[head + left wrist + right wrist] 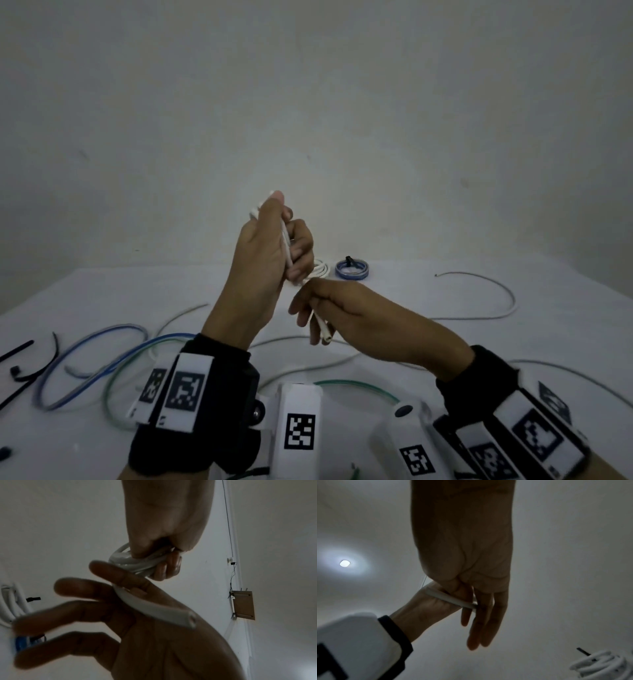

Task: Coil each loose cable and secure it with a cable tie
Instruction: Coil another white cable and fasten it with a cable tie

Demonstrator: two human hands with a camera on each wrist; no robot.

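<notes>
While the left hand [263, 267] is raised above the table [565, 325], its fingers are curled tight around a few loops of white cable [286, 246], held upright in the fist. The left wrist view shows the loops bunched together where the fingertips press them into the palm.

Just below, the right hand [339, 308] holds the free tail of the same cable between thumb and forefinger. Its other fingers are spread loosely, and the cut end [325, 334] sticks out toward the person. The two hands are close together, almost touching, and the short run of cable between them joins them.

Behind the hands on the table lie a white coil [321, 268] and, just to its right, a blue coil [352, 270] with a black tie [349, 260] standing up from it. Loose cables sprawl across the white surface: a blue one [85, 342] and a green one [113, 383] at the left, and a grey one [496, 291] curving at the right. Several black cable ties [17, 353] lie at the far left edge.

Both wrists wear black bands with white tags [185, 390]. The only printing on them is square black-and-white code patterns, not letters or words.
</notes>
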